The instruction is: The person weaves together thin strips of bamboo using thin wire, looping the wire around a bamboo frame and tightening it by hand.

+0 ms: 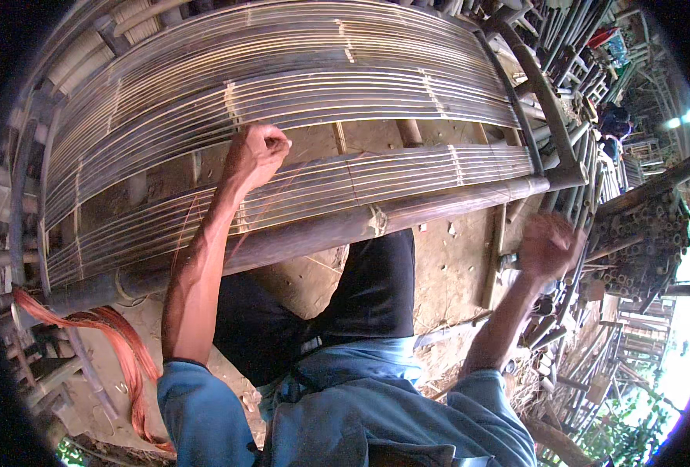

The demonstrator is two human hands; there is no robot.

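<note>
A bamboo frame lies before me, strung with long thin slats in several bands. My left hand is closed in a pinch over the gap between the bands; whatever its fingers hold is too small to make out. Fine reddish strands cross the nearest band by my left forearm. Off to the right, beyond the frame's corner, my right hand is raised and smeared by motion, its fingers unclear. A bundle of orange strands drapes over the frame's near left end.
Stacked bamboo poles and piled frames crowd the right side. A dark pole juts in there. My knees are under the near rail, above an earthen floor with scraps on it. Another person is far off at right.
</note>
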